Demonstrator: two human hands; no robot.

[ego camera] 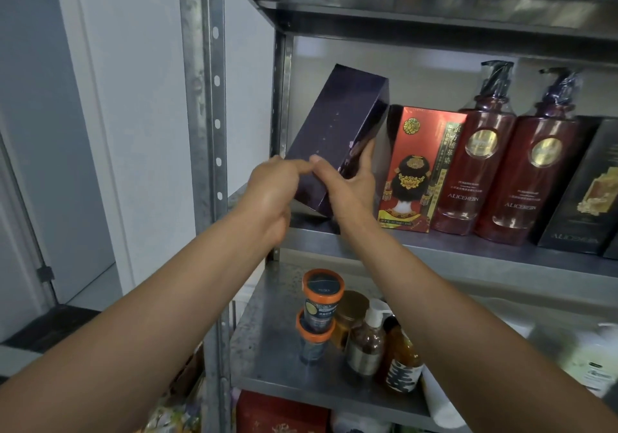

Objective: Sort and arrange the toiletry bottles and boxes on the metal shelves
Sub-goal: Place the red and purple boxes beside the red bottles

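A tall dark purple box point(337, 125) leans to the right at the left end of the middle metal shelf point(434, 248), its lower corner on the shelf. My right hand point(351, 181) grips its lower right side, thumb on the front and fingers round the far edge. My left hand point(271, 195) touches the front of the box near its lower left, one finger stretched towards my right thumb. To the right of the box stand a red box with a figure point(414, 171), two dark red pump bottles point(475, 165) point(531, 178), and a black box point(582, 191).
The shelf below point(267, 342) carries two stacked orange-lidded jars point(321, 302), a gold-lidded jar point(351, 312), a white-pump bottle point(366, 342), a brown bottle point(401, 362) and white bottles at the right. A perforated steel upright point(210, 165) stands left of the shelves.
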